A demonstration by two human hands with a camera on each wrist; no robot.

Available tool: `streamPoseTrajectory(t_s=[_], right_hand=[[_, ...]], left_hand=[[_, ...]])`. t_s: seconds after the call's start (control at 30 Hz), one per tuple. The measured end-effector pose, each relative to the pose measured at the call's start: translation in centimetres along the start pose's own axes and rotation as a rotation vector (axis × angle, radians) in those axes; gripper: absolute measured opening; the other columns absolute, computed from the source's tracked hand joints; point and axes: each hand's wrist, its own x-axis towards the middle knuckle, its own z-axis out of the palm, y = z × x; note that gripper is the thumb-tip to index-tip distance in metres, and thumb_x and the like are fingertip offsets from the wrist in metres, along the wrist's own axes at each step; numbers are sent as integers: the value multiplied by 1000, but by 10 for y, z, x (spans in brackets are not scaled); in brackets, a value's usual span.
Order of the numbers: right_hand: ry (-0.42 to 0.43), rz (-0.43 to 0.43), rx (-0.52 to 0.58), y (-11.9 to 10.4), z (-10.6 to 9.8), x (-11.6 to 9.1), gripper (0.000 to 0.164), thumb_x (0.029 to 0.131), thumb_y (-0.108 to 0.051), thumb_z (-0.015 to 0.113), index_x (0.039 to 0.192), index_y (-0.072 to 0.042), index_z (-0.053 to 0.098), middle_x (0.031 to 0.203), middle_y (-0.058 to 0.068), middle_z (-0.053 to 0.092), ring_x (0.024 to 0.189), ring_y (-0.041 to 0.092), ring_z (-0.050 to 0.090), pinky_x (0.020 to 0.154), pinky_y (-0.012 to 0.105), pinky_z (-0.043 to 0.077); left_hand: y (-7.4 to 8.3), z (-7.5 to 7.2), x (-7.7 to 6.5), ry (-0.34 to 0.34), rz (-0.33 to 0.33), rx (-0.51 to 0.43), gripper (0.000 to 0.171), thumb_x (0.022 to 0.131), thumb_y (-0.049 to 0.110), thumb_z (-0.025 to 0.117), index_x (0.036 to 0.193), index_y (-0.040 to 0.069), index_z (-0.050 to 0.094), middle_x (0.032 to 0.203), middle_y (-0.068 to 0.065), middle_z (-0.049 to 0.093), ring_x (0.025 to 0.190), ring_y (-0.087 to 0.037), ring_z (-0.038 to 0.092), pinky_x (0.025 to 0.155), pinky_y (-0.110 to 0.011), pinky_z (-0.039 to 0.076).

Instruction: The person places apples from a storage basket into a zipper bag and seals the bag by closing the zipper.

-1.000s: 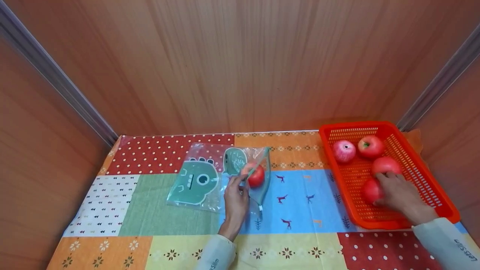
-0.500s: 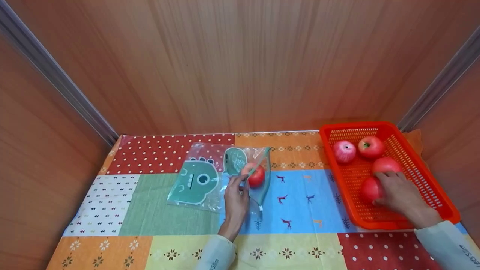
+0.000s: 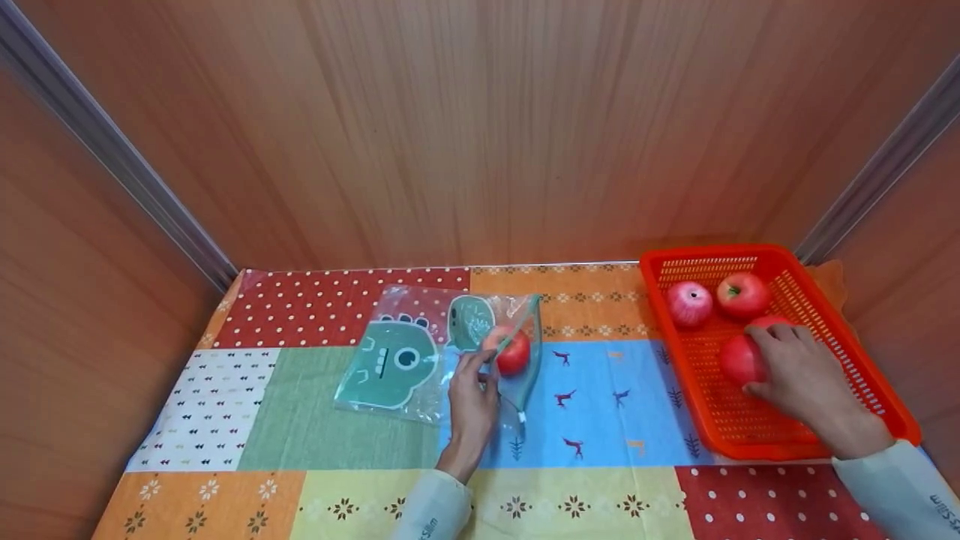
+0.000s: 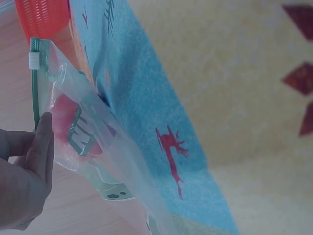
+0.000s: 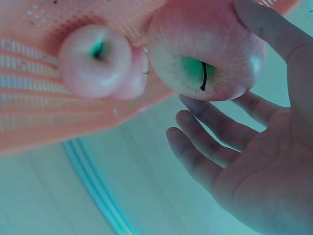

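Observation:
My left hand (image 3: 472, 397) pinches the open mouth edge of a clear zip bag (image 3: 405, 360) printed with green dinosaurs. Inside the bag, close to its mouth, lies a red apple (image 3: 513, 352). In the left wrist view, the green zip edge with its white slider (image 4: 34, 60) stands up beside my fingers. Over the orange basket, my right hand (image 3: 806, 379) holds another red apple (image 3: 742, 360) between thumb and fingers. The right wrist view shows that apple's stem end (image 5: 203, 73). Part of a further apple (image 3: 772, 321) is hidden behind the right hand.
The orange plastic basket (image 3: 679, 405) stands at the right, near the wooden wall (image 3: 555, 135). A pinkish apple (image 3: 689, 304) and a red apple (image 3: 742, 294) sit at its far end. A patchwork cloth (image 3: 345, 442) covers the table.
My right hand and its apple have shifted slightly up and away from me, covering more of the apple behind. The left hand and the bag have stayed put.

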Motion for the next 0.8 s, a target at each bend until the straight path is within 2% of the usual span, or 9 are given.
streamPoseTrajectory(t_s=[0.27,0.43,0.8], right_hand=[[77,-51,-67,-14,-9,6,86,58,-10,101,129,4,55,116,32,62,99,50,58,83,72,56],[124,-96,-86,-23,-14,9,88,56,-10,102,129,2,55,117,29,63,100,48,59,84,72,57],[84,-75,-104,-41,-25,17,90,59,-12,102,135,1,55,128,30,61,110,51,56,90,74,54]], left_hand=[[-3,1,0,24,47,-7,40,93,-11,72,130,4,71,131,-13,68,114,-26,67,89,-35,63],[-5,1,0,14,34,-5,40,93,-10,72,131,4,70,132,-12,68,115,-26,66,90,-35,63],[-3,0,0,4,13,-4,41,94,-9,71,132,6,70,135,-12,67,118,-26,66,92,-36,62]])
